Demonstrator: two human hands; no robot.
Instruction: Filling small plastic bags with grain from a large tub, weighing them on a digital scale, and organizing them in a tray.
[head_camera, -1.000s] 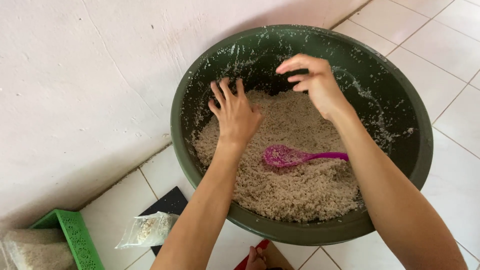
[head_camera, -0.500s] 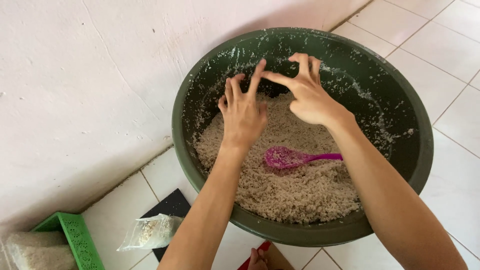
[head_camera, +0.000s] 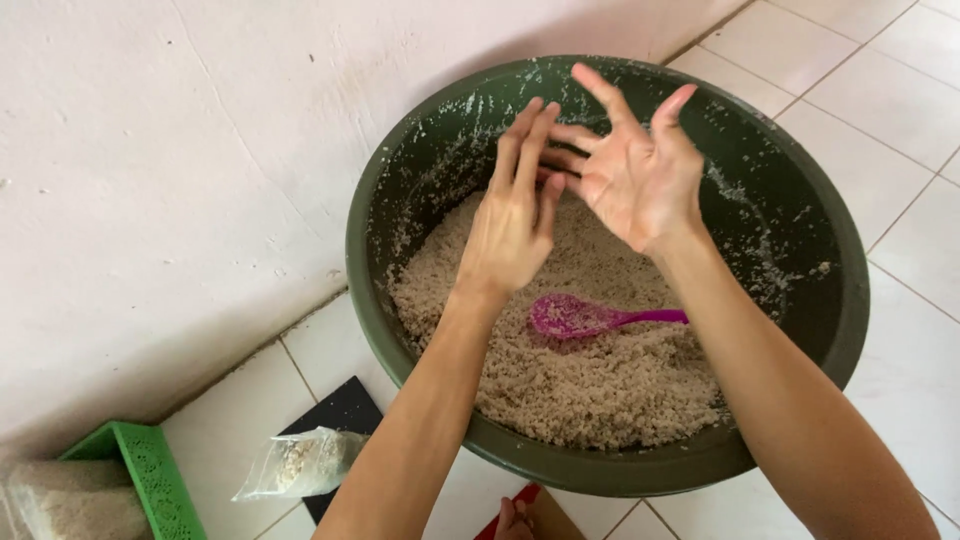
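1. Hands up over the green basin (head_camera: 800, 330), both empty: left hand (head_camera: 512, 225) flat, fingers together, right hand (head_camera: 640, 180) palm up, fingers spread wide, no grip on anything.
2. Fingertips of the two touch.
3. Rice mix (head_camera: 590, 380) sits below them in the basin.
4. Pink scoop (head_camera: 580, 316) lies on the rice, just under the left hand, untouched.
5. Small clear bag (head_camera: 300, 462) on the floor tiles (head_camera: 880, 110), green basket (head_camera: 150, 480) beside it.

Bare forearms — no sleeves, no rings
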